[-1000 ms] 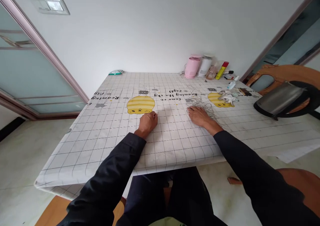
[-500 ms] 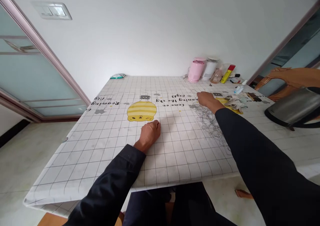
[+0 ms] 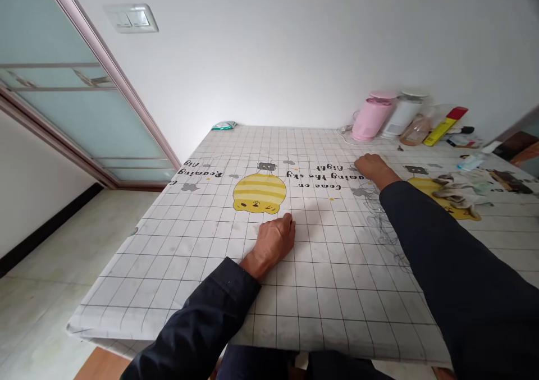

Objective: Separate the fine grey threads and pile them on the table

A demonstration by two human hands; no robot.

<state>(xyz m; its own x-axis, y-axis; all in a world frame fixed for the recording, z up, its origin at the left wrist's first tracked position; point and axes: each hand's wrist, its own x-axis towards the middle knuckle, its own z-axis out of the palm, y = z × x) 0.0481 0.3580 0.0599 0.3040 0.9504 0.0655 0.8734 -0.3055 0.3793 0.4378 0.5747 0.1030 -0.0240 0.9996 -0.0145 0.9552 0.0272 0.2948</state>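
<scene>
My left hand (image 3: 275, 238) is closed in a pinch, low over the checked tablecloth (image 3: 202, 282), just below a printed yellow striped balloon. Farther off to the right, my right hand (image 3: 370, 168) is also closed, near the printed lettering. Anything in either set of fingers is too fine or hidden to make out. A loose tangle of thin grey thread or wire (image 3: 381, 225) lies on the cloth beside my right forearm, which covers part of it.
Along the wall stand a pink cylindrical device (image 3: 373, 117), a white one (image 3: 403, 116), a bottle (image 3: 416, 130) and a yellow-red tube (image 3: 445, 127). A crumpled cloth (image 3: 461, 190) and a small clear bottle (image 3: 478, 156) lie right. A green-white packet (image 3: 224, 126) rests at the far left corner.
The view has turned left and come closer, so things sit farther right in the picture and the kettle has left view. Both hands stay closed at about the same places over the cloth.
</scene>
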